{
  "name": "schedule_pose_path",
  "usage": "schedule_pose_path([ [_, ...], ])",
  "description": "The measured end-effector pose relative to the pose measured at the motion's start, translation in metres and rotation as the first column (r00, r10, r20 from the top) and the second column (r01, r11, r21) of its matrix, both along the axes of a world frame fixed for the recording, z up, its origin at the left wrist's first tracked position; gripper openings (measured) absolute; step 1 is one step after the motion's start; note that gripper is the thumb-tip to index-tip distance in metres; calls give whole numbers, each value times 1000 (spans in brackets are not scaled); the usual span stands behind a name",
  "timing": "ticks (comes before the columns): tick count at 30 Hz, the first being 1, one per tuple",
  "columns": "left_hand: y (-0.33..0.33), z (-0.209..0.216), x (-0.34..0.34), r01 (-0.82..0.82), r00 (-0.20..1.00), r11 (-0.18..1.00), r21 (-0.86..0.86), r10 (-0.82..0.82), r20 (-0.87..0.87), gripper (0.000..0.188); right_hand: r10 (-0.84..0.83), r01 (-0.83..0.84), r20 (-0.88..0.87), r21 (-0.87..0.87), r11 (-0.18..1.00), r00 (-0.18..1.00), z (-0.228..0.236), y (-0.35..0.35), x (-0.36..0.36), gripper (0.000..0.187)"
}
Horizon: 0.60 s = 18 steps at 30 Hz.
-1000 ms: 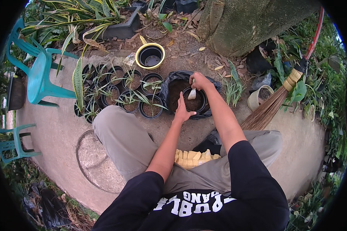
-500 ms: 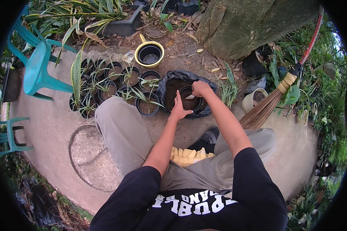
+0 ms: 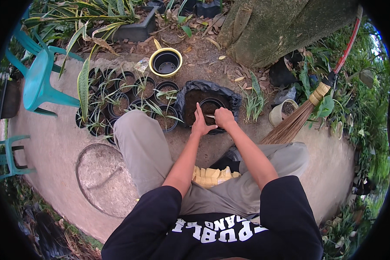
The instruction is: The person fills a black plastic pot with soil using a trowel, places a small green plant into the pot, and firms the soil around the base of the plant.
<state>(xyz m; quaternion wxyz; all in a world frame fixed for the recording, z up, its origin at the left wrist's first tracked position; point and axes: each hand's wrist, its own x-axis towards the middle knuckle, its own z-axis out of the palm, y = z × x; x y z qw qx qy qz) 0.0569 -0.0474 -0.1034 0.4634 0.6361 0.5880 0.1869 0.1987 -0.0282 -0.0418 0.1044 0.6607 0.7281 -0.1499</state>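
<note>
A round black plastic pot (image 3: 212,100) holding dark soil sits inside a black plastic bag (image 3: 226,92) of soil, which is rolled open at the top. My left hand (image 3: 200,125) lies along the pot's near left side, fingers stretched and thumb apart. My right hand (image 3: 225,118) is closed at the pot's near right rim. From its fingers a small pale-bladed tool (image 3: 210,116) points left over the soil. The fist hides its handle. Left of the bag stand several black pots (image 3: 165,118) with thin-leaved young plants.
Beyond the bag stands a yellow pot (image 3: 177,74) with a black pot inside. Loose plants (image 3: 255,104) lie to the right, near a cream pot (image 3: 276,116) and a broom (image 3: 290,123). A tree trunk (image 3: 268,34) rises behind; a green chair (image 3: 41,82) stands left.
My right hand has come toward me from the pot's far right rim to its near right side, drawing the pale-bladed tool along. My left hand keeps its place beside the pot.
</note>
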Motion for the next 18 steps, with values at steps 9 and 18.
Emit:
schedule_pose_path([
  [9, 5, -4, 2, -24, 999, 999, -39, 25, 32, 144, -39, 40, -15, 82, 996, 999, -1, -19, -25, 14],
  [18, 7, -2, 5, -5, 1000, 999, -40, 6, 26, 145, -103, 103, -9, 192, 976, 995, -1, 2, -24, 11],
])
